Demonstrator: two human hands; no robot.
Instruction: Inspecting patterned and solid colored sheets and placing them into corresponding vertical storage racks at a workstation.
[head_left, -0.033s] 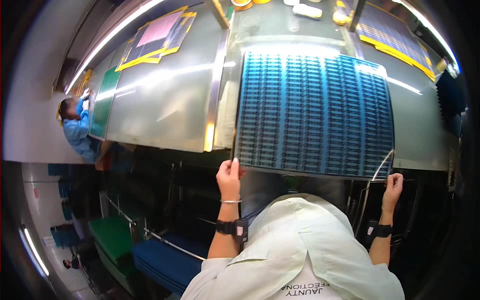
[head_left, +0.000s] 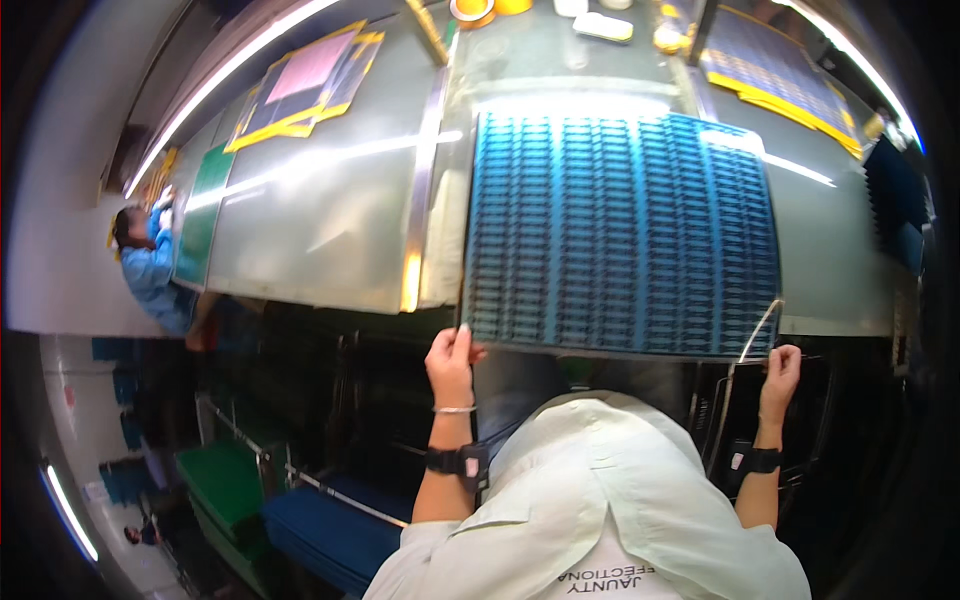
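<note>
Gripping the sheet [head_left: 620, 235] by its two near corners, the person has it out over the bench [head_left: 825, 240]. The left hand [head_left: 453, 362] is closed in a pinch on the sheet's near-left corner, thumb on top; the right hand [head_left: 783, 370] is curled in a pinch at its near-right corner, the exact contact hard to make out. As I judge it, the hold is complete: the sheet is spread out, patterned face up, its near edge jutting past the bench. Whether its far part rests on the bench I cannot tell. Letting go is not yet done at either corner. Beyond the sheet's far edge sit tape rolls [head_left: 514, 5]; left of it, nearer the person, is a blue stack [head_left: 320, 530].
</note>
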